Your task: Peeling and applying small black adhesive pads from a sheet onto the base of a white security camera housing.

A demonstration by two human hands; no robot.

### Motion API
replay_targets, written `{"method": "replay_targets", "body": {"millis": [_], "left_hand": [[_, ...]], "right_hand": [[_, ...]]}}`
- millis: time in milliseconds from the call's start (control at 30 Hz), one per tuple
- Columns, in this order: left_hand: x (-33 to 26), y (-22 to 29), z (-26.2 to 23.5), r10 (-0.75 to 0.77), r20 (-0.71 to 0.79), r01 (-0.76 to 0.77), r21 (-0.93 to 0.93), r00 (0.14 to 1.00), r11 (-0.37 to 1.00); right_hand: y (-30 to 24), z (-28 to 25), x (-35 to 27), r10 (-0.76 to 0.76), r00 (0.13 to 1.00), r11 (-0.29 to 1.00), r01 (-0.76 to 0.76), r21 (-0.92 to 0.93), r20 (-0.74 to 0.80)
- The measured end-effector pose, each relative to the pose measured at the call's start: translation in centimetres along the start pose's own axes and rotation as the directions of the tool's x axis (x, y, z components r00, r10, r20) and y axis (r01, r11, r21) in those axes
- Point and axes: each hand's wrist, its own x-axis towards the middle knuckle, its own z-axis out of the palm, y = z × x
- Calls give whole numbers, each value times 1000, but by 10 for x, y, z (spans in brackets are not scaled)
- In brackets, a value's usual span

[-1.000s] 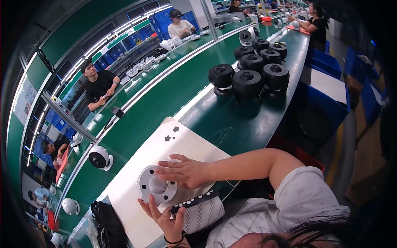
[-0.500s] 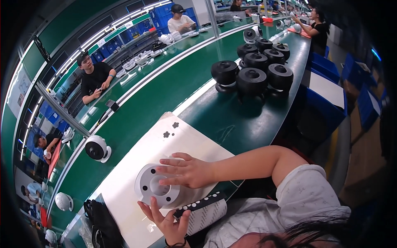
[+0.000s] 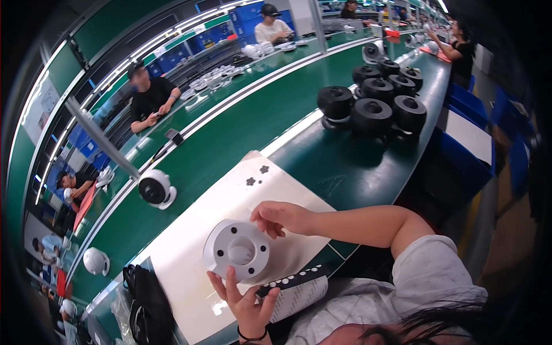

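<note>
left hand [image 3: 244,302]: fingers spread and open, palm up under the near edge of the white round plastic housing [image 3: 237,250], propping it rather than clasping it.
right hand [image 3: 280,218]: loosely curled, fingertips resting on the far right rim of the housing, closed on nothing.
housing: tilted up off the white mat [image 3: 230,198] on the green worktop [image 3: 322,167], its flat face with a centre hole and small screw holes turned toward the camera.
near it: a black strip with white dots [image 3: 293,280] lies just right of the left hand; two small dark parts [image 3: 257,175] sit at the mat's far end.
progress: the face looks bare, no screws visible in the holes, so fitting seems yet to be done.
farther out: a white dome-shaped unit [image 3: 155,188] sits left on the green belt; a cluster of black round housings [image 3: 374,106] stands far right.
bag: a black bag [image 3: 146,299] lies at the near left.
</note>
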Motion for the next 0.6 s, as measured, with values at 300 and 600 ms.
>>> {"method": "replay_targets", "body": {"millis": [300, 600], "left_hand": [[-13, -12, -9, 60, -160, -62, -5, 985, 998], [-24, -21, -6, -94, -114, 79, -123, 989, 989]], "right_hand": [[-50, 18, 21, 245, 966, 953, -224, -203, 84], [7, -89, 155, -693, 718, 132, 38, -991, -65]]}}
